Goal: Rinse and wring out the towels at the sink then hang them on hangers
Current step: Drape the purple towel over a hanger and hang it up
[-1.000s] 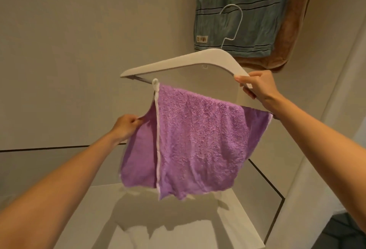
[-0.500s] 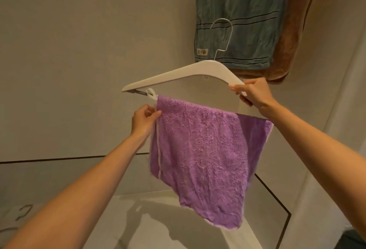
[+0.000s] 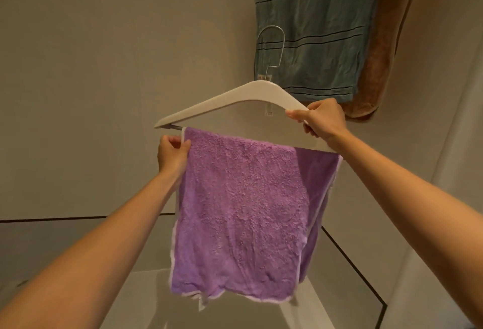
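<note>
A purple towel [image 3: 243, 211] with a white hem hangs folded over the lower bar of a white hanger [image 3: 230, 102] with a metal hook. My right hand [image 3: 322, 121] grips the hanger's right arm and holds it up in the air. My left hand [image 3: 172, 155] pinches the towel's upper left edge just below the bar. The towel's front layer hangs flat; a back layer shows at its right side.
A teal striped towel [image 3: 311, 30] hangs on the wall at the upper right, with a brown towel [image 3: 379, 67] behind it. Beige walls meet in a corner. A white ledge [image 3: 146, 300] lies below.
My left hand rose from the towel's lower left side to its top edge near the bar. The towel now hangs straighter and longer. The hanger sits a little lower in view.
</note>
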Motion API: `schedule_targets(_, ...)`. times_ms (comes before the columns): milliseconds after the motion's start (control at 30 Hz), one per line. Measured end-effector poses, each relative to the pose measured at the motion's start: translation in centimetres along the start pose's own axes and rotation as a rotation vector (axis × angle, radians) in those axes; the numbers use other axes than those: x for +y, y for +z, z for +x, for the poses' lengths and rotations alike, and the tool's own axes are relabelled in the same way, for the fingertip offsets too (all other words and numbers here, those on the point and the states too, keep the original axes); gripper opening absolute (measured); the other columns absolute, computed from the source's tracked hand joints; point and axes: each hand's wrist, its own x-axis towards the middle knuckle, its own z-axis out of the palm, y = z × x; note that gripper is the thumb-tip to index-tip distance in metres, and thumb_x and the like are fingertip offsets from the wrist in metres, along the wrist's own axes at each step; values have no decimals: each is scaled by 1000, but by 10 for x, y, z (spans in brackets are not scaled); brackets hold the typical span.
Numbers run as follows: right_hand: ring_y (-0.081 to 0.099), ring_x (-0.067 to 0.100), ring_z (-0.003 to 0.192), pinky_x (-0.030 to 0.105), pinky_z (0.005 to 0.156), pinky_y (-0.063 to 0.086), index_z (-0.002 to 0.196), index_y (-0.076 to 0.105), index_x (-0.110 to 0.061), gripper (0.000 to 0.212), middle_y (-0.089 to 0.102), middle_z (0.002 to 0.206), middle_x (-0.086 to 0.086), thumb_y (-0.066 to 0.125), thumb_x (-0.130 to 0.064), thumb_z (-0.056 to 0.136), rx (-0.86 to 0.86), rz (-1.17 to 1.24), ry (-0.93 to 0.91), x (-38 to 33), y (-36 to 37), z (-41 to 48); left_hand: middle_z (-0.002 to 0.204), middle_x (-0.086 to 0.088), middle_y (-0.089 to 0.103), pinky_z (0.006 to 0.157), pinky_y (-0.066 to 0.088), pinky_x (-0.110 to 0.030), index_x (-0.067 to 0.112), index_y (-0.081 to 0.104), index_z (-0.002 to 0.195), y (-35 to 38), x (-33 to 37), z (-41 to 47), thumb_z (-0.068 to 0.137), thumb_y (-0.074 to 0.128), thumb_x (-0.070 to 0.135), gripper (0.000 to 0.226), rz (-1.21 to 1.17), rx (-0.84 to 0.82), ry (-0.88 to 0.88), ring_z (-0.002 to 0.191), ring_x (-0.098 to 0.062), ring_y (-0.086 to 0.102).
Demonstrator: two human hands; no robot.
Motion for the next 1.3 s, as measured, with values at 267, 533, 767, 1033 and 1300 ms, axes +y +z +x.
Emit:
schedule_targets(267, 55, 15, 47, 33, 56, 52, 67, 70, -5, 41, 61, 54, 7, 75, -45, 68, 99, -55, -83, -50, 14, 40, 137, -19, 27, 83, 40, -30, 4, 24, 128, 15, 47, 42, 88, 56, 7, 51, 92, 62, 36, 104, -28, 49)
schedule_targets(533, 67, 25, 67, 38, 62, 56, 89, 68, -1, 44, 66, 75, 11, 72, -42, 74, 242, -114, -182, -120, 24, 118, 132, -20, 42, 91, 45, -44, 0, 35, 126, 36, 70, 140, 88, 53, 5, 42, 125, -9, 166, 113, -38, 52)
schedule_targets(767, 67, 28, 74, 41, 70, 57, 90, 68, 1, 49, 68, 81, 14, 69, -46, 76, 460, -232, -312, -171, 20, 201, 130, -22, 50, 96, 43, -45, 5, 29, 137, 75, 114, 239, 88, 49, 3, 53, 34, -121, 349, 113, -37, 53)
schedule_targets(1033, 63, 24, 89, 26, 68, 43, 101, 65, 1, 45, 66, 94, 11, 65, -40, 83, 579, -304, -430, -197, 15, 270, 133, -26, 46, 99, 41, -45, 9, 22, 145, 135, 155, 309, 91, 46, 6, 59, 80, -157, 488, 118, -41, 48)
schedule_targets(1300, 56, 16, 77, 23, 67, 41, 99, 64, -1, 44, 56, 83, 4, 63, -42, 85, 690, -322, -473, -206, -15, 326, 137, -22, 42, 102, 38, -47, 15, 21, 146, 174, 196, 345, 93, 48, 18, 60, 62, -81, 562, 122, -39, 45)
